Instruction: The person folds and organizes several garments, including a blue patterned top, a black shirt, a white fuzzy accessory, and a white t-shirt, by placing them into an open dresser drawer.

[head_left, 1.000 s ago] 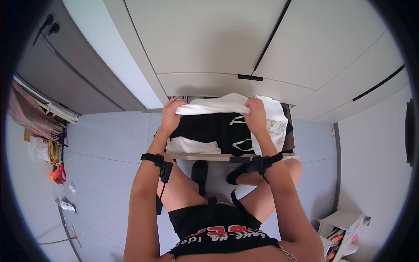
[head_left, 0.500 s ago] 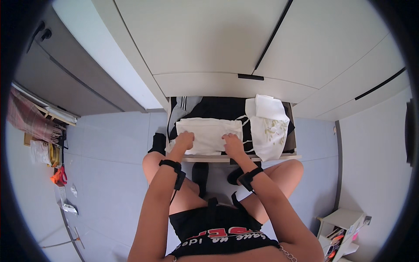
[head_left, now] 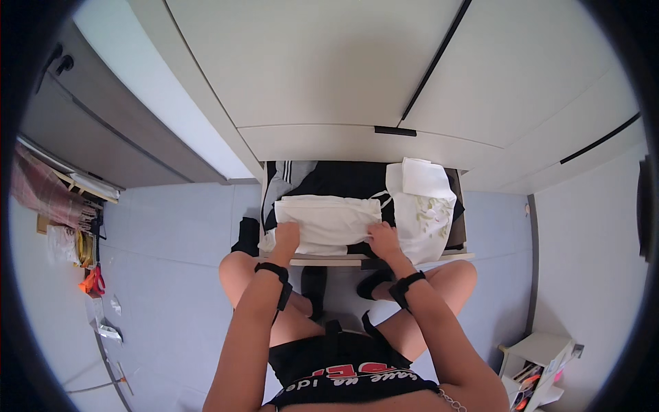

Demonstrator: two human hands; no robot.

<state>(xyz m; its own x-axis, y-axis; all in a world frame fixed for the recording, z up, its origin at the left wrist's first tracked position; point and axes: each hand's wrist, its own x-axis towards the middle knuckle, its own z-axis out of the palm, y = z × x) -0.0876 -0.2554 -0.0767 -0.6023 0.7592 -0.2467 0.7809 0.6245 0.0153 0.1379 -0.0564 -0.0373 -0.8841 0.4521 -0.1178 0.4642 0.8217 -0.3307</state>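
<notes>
A folded white garment [head_left: 328, 211] lies in the near left part of an open drawer [head_left: 322, 261]. The left hand [head_left: 287, 237] rests curled on its left side; the right hand [head_left: 383, 239] bends its fingers at the right edge. Whether either grips, I cannot tell. Beyond lie black clothes [head_left: 350, 178]; right, a patterned white garment [head_left: 427, 218].

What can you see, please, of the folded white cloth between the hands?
The folded white cloth looks soft and plain. It lies flat as a wide rectangle in the drawer, over black clothing, left of a patterned white garment. The left hand touches its left end, the right hand its near right corner. Whether white fabric along its near side belongs to it is unclear.
</notes>
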